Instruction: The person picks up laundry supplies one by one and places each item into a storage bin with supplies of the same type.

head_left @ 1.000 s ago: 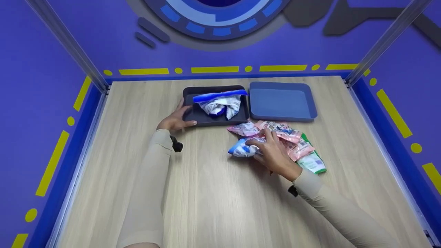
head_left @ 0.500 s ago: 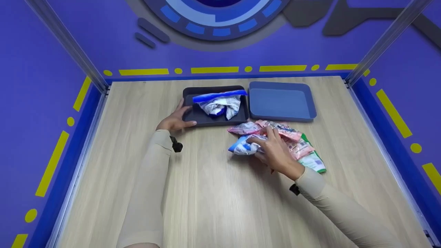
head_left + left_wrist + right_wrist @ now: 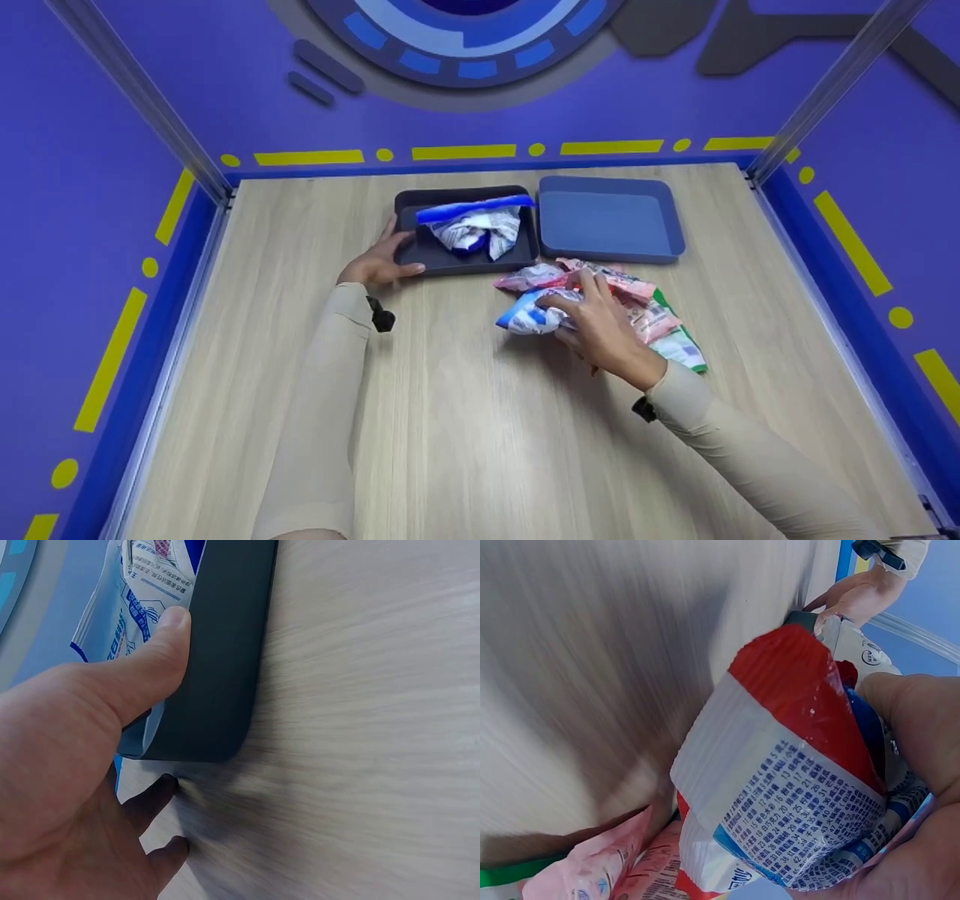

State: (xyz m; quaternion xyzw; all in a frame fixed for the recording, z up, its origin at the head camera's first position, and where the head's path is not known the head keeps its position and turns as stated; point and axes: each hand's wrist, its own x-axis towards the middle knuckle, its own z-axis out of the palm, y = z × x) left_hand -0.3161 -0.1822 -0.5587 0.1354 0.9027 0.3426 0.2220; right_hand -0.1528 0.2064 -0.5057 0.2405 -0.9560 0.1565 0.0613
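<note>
At the left end of a dark tray [image 3: 450,268], my left hand [image 3: 373,264] holds the corner. Its thumb [image 3: 169,649] lies over the rim in the left wrist view, while other fingers spread beside the tray's end. A crumpled white packet with a blue edge [image 3: 480,225] lies in that tray. My right hand [image 3: 606,328] grips a crinkled white, blue and red snack bag [image 3: 802,795] between thumb and fingers, over the front of a packet pile. Pink packets [image 3: 651,319] and a white-and-green packet [image 3: 679,349] lie behind and right of this hand, partly covered by it.
A blue-grey tray [image 3: 607,221] stands against the dark tray's right side, its inside bare. A pink-and-white packet [image 3: 525,277] sits just in front of the dark tray. Blue walls with metal corner posts enclose the wooden table [image 3: 450,420] at the back and sides.
The right hand has risen slightly with the snack bag, which now shows more of itself. The left hand keeps its place on the dark tray. The head view has shifted a little.
</note>
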